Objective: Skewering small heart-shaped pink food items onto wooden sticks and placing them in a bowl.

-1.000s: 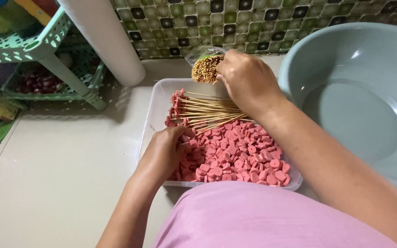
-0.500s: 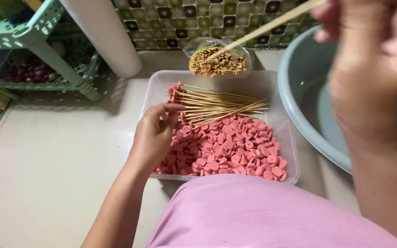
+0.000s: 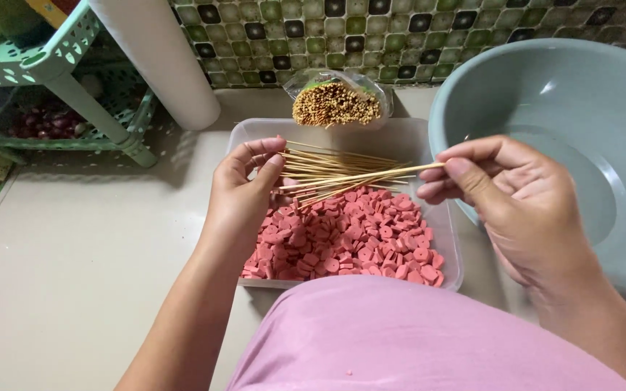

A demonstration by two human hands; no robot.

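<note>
A clear plastic tray (image 3: 452, 255) on the floor holds many pink sausage slices (image 3: 349, 235) and a loose pile of wooden skewers (image 3: 335, 161) at its far end. My right hand (image 3: 508, 195) pinches one skewer (image 3: 371, 176) by its right end and holds it level over the tray. My left hand (image 3: 244, 192) hovers over the tray's left side, its thumb and fingertips closed at the skewer's left tip; a slice between them cannot be made out.
A bag of bundled skewers (image 3: 336, 103) stands behind the tray by the tiled wall. A large grey-green basin (image 3: 581, 116) sits to the right. A white pipe (image 3: 157, 58) and a green plastic rack (image 3: 45, 65) stand at the left.
My right hand has come down from near the camera with one skewer and now holds it level over the tray. My left hand has lifted off the slices to the skewer's tip.
</note>
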